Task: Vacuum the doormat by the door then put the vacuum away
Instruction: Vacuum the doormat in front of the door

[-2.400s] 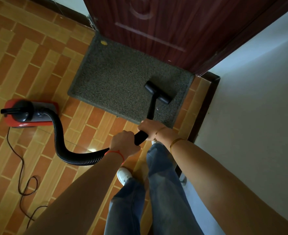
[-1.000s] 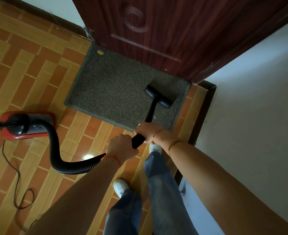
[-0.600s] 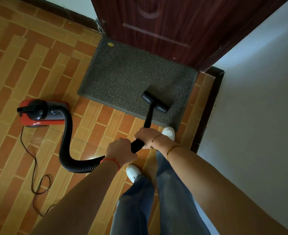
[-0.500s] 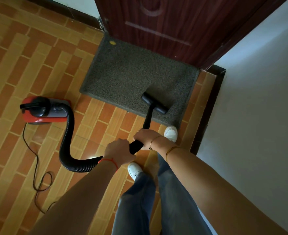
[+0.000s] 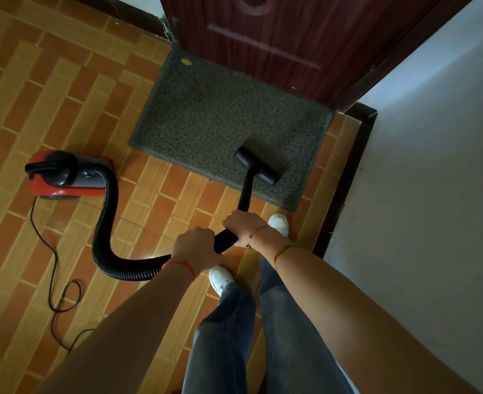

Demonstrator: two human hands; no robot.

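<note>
Gripping wand [image 5: 244,194]: left hand [image 5: 196,247] and right hand [image 5: 243,224] wrapped tight; nozzle [image 5: 256,166] on doormat [image 5: 220,120], tiled floor [image 5: 35,95], by door [image 5: 277,32].

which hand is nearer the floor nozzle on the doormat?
Right. The right hand grips the wand just below the floor nozzle, nearer the doormat. The left hand grips further back, where the hose joins.

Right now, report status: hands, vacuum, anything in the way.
Left hand and right hand both grip the wand. Nozzle on the doormat, near right corner. Yellow speck at far left corner. Power cord loops behind.
</note>
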